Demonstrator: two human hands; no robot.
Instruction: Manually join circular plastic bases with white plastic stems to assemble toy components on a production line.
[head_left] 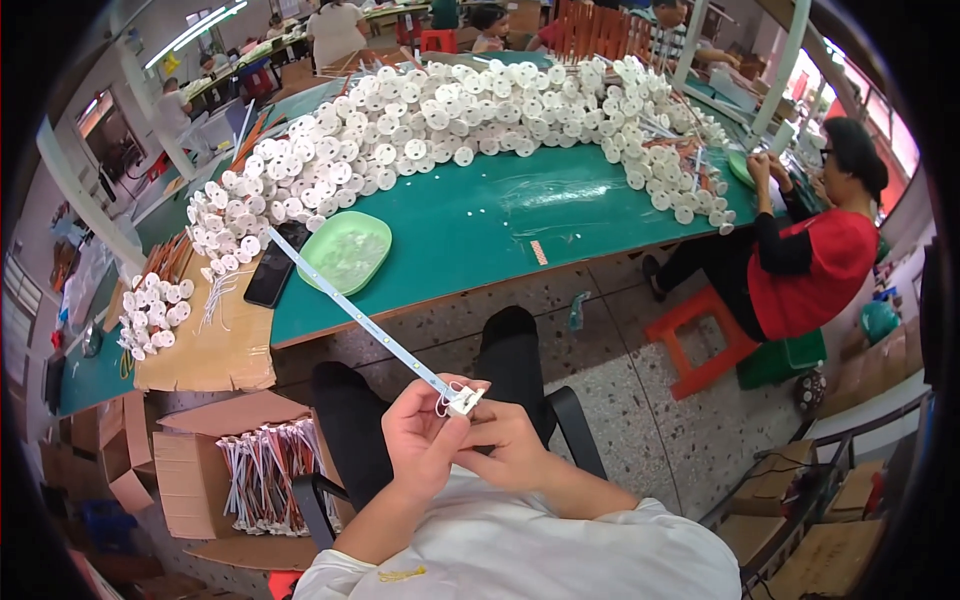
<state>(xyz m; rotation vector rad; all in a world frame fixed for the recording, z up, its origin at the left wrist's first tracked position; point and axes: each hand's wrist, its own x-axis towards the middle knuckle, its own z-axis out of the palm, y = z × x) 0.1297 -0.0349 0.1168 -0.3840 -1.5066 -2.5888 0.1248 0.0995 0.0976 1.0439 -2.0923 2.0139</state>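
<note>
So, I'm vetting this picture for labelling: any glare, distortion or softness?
Head view: black rim, and the green table has a bowed near edge; head view: pale glare streaks its top, and daylight at upper right washes out; head view: the long strip reads clearly, while the far person in white looks soft.

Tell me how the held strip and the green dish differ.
The strip is long and narrow; the dish is broad with rounded corners. The strip is pale bluish, the dish light green. The left hand and right hand hold the strip; the dish rests on the table.
</note>
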